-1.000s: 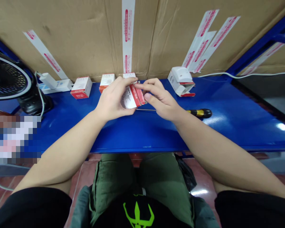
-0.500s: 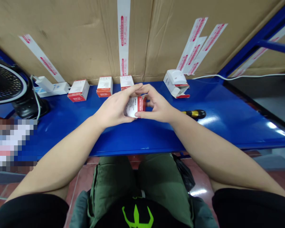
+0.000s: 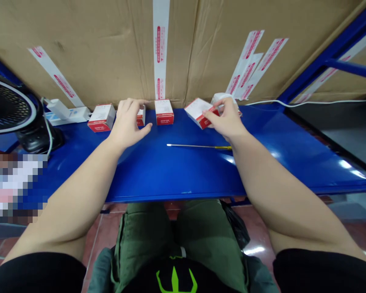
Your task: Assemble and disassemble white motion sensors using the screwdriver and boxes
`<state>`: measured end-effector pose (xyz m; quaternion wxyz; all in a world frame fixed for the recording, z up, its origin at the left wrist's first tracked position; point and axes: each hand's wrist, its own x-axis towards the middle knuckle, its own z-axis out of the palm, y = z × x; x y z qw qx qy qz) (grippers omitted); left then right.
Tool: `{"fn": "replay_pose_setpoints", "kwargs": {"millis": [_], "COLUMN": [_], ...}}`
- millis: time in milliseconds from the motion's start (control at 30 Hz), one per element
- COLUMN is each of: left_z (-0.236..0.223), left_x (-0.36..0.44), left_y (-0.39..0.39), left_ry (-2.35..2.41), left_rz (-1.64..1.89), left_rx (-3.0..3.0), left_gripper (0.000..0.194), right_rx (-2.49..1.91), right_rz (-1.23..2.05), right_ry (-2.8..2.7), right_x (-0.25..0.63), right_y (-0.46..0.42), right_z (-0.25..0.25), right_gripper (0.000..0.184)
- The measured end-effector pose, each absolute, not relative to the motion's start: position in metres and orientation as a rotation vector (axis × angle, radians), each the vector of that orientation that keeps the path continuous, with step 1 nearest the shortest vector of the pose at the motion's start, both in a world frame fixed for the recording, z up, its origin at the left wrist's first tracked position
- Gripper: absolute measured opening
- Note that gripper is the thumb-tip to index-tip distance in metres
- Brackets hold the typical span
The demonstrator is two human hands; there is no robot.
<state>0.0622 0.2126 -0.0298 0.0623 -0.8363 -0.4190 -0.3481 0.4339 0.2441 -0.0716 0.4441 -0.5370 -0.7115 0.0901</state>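
My right hand (image 3: 227,120) is closed on a red and white box (image 3: 199,110), tilted near the back of the blue table. Just behind that hand is an opened box with a white device (image 3: 224,97), partly covered by the fingers. My left hand (image 3: 128,124) is open, its thumb apart from the fingers, in front of a second red and white box (image 3: 141,116) that it mostly hides. On either side of the left hand stand two more such boxes, one at the left (image 3: 102,118) and one near the middle (image 3: 164,112). A screwdriver (image 3: 192,146) lies across the table, its handle partly behind my right forearm.
A black fan (image 3: 10,106) and a white power strip (image 3: 76,114) with a plugged-in adapter stand at the left. Taped cardboard (image 3: 110,49) rises behind the blue table (image 3: 177,175). A white cable (image 3: 262,101) runs along the back right.
My hands have parted. The right hand has carried the box right and back, toward the opened box. My left hand has let go and moved left, to another box. More of the screwdriver shows.
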Motion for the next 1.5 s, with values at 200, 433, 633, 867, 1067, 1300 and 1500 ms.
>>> {"fn": "replay_pose_setpoints", "kwargs": {"millis": [200,433,633,867,1067,1300,1500], "left_z": [-0.028,-0.032,-0.032,-0.033,-0.032,-0.033,-0.031], "left_x": [0.061,0.058,0.06,0.059,0.059,0.059,0.06], "left_y": [0.212,0.215,0.217,0.218,0.218,0.218,0.216], "left_ry": [-1.405,-1.475,-1.482,-1.487,-1.491,-1.483,-1.467], "left_rz": [-0.981,-0.91,-0.826,-0.824,-0.812,-0.82,-0.812], "left_rx": [-2.472,-2.458,-2.519,-2.549,-2.568,-2.58,-2.609], "left_gripper": [0.034,0.025,0.029,0.027,0.026,0.026,0.027], "right_rx": [-1.608,-1.664,-1.583,-1.408,-1.737,-1.787,-1.837], "right_rz": [0.21,0.247,0.233,-0.012,-0.055,-0.087,-0.036], "right_ry": [-1.915,-1.982,-2.019,-1.744,-1.541,-1.504,-1.542], "right_x": [0.435,0.414,0.4,0.439,0.474,0.475,0.47], "right_y": [0.222,0.219,0.219,0.227,0.256,0.263,0.246], "right_z": [-0.055,-0.039,-0.053,-0.036,-0.048,-0.053,-0.035], "right_gripper": [0.044,0.023,0.064,0.031,0.038,0.033,0.032]}}
